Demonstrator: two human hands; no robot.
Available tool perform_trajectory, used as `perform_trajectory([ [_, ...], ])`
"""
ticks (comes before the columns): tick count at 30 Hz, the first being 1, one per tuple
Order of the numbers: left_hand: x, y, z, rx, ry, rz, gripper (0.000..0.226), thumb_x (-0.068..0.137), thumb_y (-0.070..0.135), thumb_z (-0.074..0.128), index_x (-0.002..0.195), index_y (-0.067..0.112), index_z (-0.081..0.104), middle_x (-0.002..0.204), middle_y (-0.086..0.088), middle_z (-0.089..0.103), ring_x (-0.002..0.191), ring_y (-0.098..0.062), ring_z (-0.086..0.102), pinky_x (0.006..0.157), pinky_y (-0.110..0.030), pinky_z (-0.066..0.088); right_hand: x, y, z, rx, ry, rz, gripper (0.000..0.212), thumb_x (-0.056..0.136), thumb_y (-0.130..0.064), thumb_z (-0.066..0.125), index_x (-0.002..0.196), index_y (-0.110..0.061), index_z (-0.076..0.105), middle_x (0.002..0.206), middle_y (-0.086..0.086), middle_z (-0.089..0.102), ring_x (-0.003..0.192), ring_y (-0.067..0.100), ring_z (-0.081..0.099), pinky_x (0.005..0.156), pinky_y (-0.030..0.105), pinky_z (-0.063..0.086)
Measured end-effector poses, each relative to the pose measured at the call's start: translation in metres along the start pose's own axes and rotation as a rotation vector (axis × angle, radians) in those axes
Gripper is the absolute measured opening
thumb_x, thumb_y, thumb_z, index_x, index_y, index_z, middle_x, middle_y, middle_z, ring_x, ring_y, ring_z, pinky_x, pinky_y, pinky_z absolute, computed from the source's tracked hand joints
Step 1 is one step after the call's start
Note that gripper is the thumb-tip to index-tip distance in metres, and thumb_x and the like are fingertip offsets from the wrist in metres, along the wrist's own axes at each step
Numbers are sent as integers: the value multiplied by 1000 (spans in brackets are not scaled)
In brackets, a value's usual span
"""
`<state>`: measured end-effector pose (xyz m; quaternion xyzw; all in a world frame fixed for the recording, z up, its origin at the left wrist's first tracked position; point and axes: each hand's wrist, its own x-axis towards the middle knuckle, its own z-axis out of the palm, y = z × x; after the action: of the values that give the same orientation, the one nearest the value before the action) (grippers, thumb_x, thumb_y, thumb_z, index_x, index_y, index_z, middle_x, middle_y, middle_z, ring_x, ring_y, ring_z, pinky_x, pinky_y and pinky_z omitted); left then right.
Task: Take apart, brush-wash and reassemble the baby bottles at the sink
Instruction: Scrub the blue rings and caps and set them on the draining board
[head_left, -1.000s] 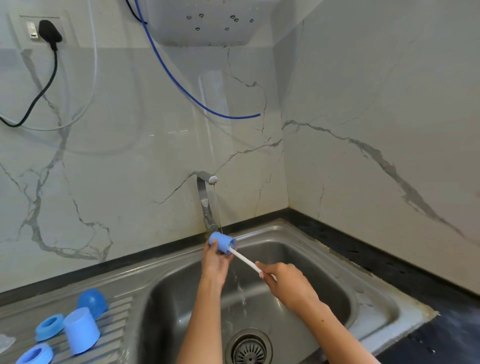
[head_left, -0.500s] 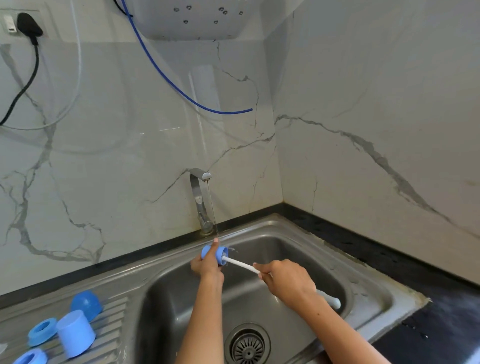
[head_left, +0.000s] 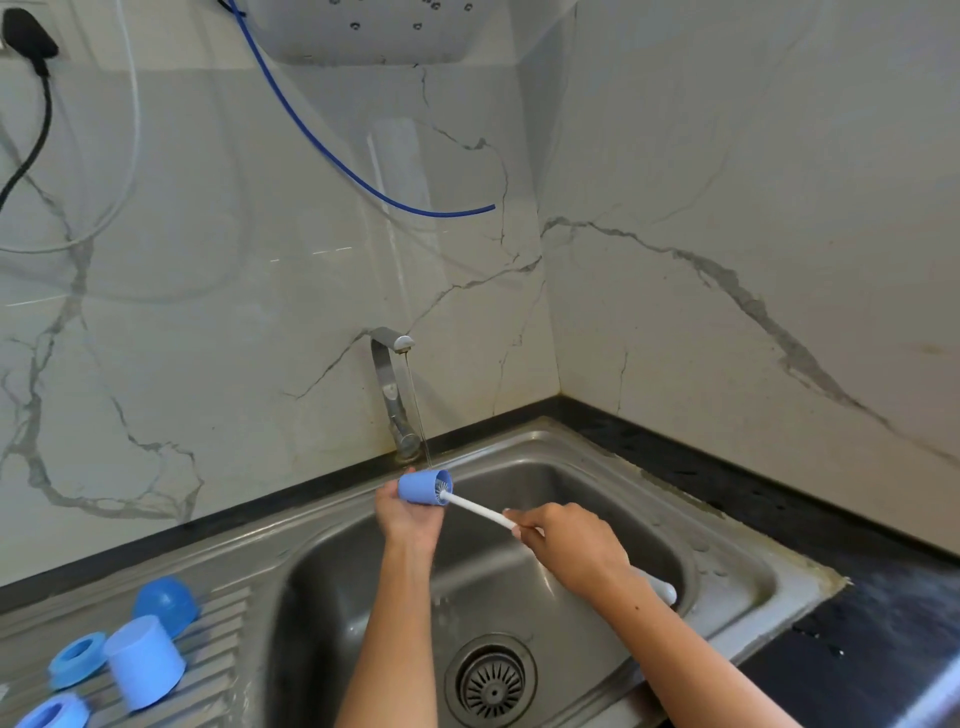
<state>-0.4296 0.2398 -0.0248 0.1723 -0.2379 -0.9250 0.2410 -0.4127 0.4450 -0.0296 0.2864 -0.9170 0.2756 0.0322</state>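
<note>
My left hand (head_left: 409, 515) grips a small blue bottle body (head_left: 422, 487) on its side over the steel sink (head_left: 727, 577), its mouth facing right under a thin stream from the tap (head_left: 390, 387). My right hand (head_left: 574, 545) holds the white handle of a bottle brush (head_left: 480, 511), whose bristle head sits inside the bottle's mouth. On the drainboard at the left lie another blue bottle body (head_left: 144, 662) upside down, a blue dome cap (head_left: 166, 603) and two blue screw rings (head_left: 78, 659) (head_left: 54, 713).
The sink drain (head_left: 492, 685) lies below my arms. A black counter (head_left: 878, 654) runs to the right of the sink. Marble walls close off the back and right. A blue hose (head_left: 332, 150) and a black power cord (head_left: 32, 135) hang on the back wall.
The bottle and both hands dropped from level with the tap's base to over the basin. The brush head stayed in the bottle's mouth.
</note>
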Motion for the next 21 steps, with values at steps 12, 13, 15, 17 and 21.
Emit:
perform_trajectory([
  [12, -4, 1, -1, 345, 258, 167, 30, 74, 14, 80, 80, 3, 53, 87, -18, 63, 68, -24, 63, 56, -37, 60, -4, -10, -8, -350, 144, -109, 44, 104, -29, 37, 145, -43, 34, 96, 3, 65, 84, 27, 64, 66, 34, 42],
  [13, -3, 2, -1, 375, 280, 162, 30, 73, 13, 81, 79, 3, 53, 90, -20, 64, 66, -24, 63, 47, -34, 58, -3, -9, -7, -357, 134, -107, 43, 104, -28, 37, 145, -42, 36, 97, 3, 66, 85, 26, 64, 65, 34, 42],
  [15, -2, 4, -5, 450, 286, 131, 31, 72, 12, 82, 85, 0, 56, 97, -24, 65, 64, -25, 63, 37, -30, 53, -1, -8, -5, -360, 117, -111, 42, 103, -28, 39, 143, -41, 40, 98, 3, 66, 85, 26, 64, 65, 33, 41],
  [17, -2, 8, -9, 485, 283, 94, 38, 72, 12, 82, 96, -2, 56, 101, -25, 64, 66, -26, 63, 36, -29, 52, -1, -7, -3, -287, 61, -126, 38, 103, -31, 40, 139, -38, 47, 100, 4, 67, 84, 26, 64, 66, 33, 42],
  [21, -7, 17, -12, 373, 256, 78, 30, 78, 16, 77, 87, 3, 52, 102, -22, 60, 71, -26, 62, 58, -38, 58, 3, -1, -7, -49, 0, -167, 33, 99, -33, 49, 131, -32, 59, 103, -4, 70, 76, 16, 63, 70, 30, 51],
])
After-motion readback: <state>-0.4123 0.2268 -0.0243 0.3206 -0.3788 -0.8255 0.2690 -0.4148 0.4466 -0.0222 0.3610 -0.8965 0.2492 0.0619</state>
